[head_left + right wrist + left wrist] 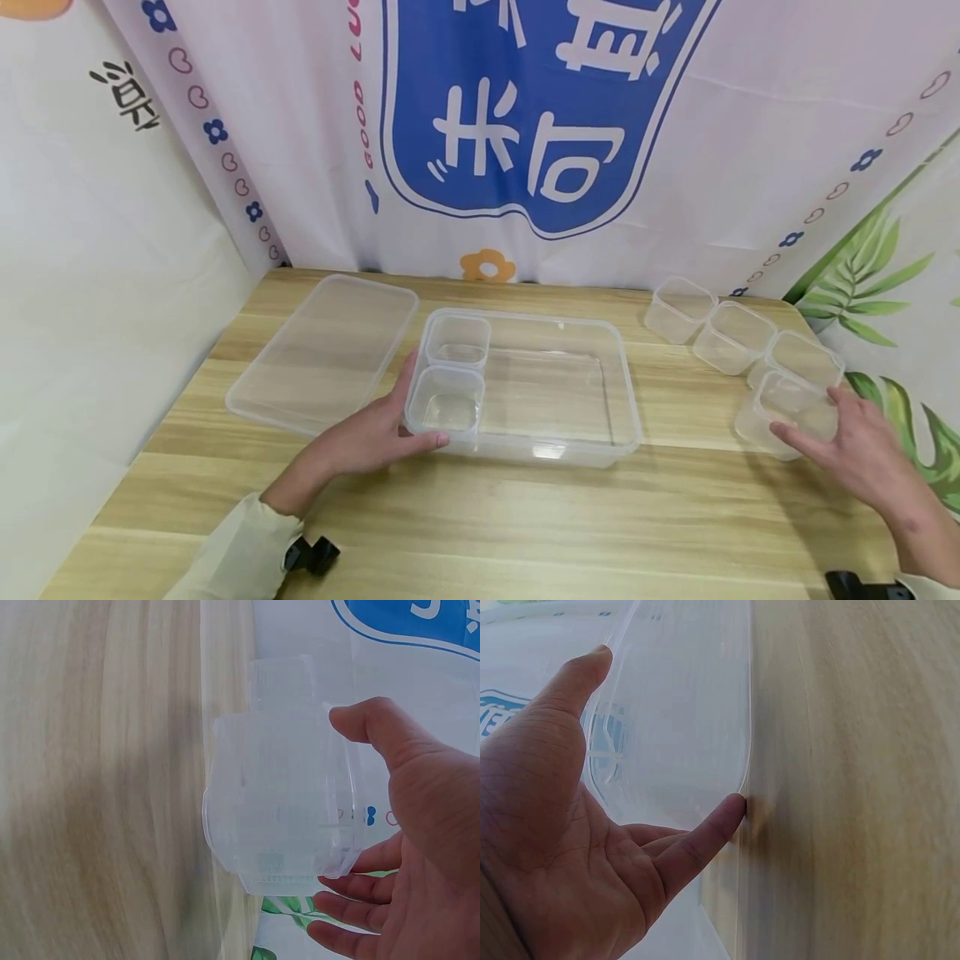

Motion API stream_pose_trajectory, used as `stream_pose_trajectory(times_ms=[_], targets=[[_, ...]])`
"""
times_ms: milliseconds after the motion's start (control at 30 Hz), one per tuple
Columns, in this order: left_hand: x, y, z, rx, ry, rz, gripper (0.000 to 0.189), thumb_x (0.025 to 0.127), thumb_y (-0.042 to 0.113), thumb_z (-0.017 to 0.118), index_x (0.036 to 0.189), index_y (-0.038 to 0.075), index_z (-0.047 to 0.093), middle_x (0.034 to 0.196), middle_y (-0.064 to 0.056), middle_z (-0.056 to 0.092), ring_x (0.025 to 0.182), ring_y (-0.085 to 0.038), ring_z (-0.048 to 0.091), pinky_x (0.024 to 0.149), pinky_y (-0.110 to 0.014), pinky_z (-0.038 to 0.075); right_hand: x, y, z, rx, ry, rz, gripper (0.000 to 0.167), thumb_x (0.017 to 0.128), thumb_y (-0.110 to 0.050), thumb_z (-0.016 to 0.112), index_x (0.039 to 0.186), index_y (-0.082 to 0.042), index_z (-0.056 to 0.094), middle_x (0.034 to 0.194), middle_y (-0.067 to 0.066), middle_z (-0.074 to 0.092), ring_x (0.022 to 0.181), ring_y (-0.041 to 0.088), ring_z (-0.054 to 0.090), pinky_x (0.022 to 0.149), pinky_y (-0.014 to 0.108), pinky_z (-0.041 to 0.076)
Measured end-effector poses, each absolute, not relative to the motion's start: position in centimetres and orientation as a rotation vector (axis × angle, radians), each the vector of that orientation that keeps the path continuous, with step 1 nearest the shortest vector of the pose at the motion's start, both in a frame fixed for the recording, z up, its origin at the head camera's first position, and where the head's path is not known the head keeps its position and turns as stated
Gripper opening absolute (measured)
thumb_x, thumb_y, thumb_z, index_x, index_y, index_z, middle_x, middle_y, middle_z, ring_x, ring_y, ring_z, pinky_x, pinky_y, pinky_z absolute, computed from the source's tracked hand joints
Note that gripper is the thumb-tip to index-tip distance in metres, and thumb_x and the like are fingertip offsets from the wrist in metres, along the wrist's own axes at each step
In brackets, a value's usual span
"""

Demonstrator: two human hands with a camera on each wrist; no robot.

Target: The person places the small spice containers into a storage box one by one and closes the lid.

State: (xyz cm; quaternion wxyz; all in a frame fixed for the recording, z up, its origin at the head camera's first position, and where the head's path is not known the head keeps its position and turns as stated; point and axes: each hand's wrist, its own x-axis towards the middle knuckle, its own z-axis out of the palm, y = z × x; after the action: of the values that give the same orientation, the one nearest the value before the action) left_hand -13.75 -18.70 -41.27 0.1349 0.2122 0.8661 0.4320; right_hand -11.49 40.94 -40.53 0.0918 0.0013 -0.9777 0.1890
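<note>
A large clear plastic box (555, 447) rests on the wooden table. My left hand (375, 429) braces its near left corner, with the thumb along the front rim and straight fingers against the end wall; the left wrist view shows this hand (592, 832) widely spread. Inside the box's left end, two small clear containers (446, 404) sit one behind the other. At the far right, my right hand (866, 446) holds another small container (787, 417), thumb at its near side and fingers on its far right side. In the right wrist view that hand (405, 817) borders the container's edge.
Behind the held container, several matching small containers (731, 337) stand in a slanting row. A flat translucent lid (326, 350) lies left of the box. A printed curtain (322, 225) hangs along the table's (525, 533) back edge.
</note>
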Motion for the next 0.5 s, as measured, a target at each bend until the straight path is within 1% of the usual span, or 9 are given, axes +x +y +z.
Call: stream_pose_trajectory(times_ms=[133, 233, 500], targets=[[-13.76, -18.70, -41.22, 0.617, 2.509, 1.254, 0.123, 0.093, 0.045, 0.077, 0.162, 0.026, -0.022, 0.138, -0.021, 0.054, 0.113, -0.028, 0.059, 0.093, -0.048, 0.047, -11.53, 41.08, -40.55, -0.016, -2.918, 0.559, 0.094, 0.092, -0.040, 0.075, 0.137, 0.029, 0.030, 0.123, 0.056, 0.033, 0.113, 0.069, 0.032, 0.088, 0.075, 0.029], [-13.77, -18.71, -41.22, 0.619, 2.510, 1.256, 0.123, 0.093, 0.046, 0.077, 0.161, 0.028, -0.023, 0.138, -0.020, 0.054, 0.114, -0.028, 0.059, 0.093, -0.048, 0.047, -11.52, 41.12, -40.51, -0.030, -2.921, 0.573, 0.095, 0.093, -0.040, 0.075, 0.137, 0.029, 0.029, 0.123, 0.057, 0.031, 0.112, 0.069, 0.032, 0.087, 0.074, 0.029], [-13.78, -18.72, -41.33, 0.614, 2.502, 1.269, 0.123, 0.093, 0.045, 0.078, 0.161, 0.031, -0.023, 0.137, -0.020, 0.054, 0.113, -0.028, 0.059, 0.093, -0.048, 0.047, -11.33, 41.13, -40.75, 0.004, -2.894, 0.617, 0.093, 0.092, -0.039, 0.078, 0.137, 0.028, 0.031, 0.124, 0.056, 0.032, 0.115, 0.069, 0.031, 0.091, 0.077, 0.028]])
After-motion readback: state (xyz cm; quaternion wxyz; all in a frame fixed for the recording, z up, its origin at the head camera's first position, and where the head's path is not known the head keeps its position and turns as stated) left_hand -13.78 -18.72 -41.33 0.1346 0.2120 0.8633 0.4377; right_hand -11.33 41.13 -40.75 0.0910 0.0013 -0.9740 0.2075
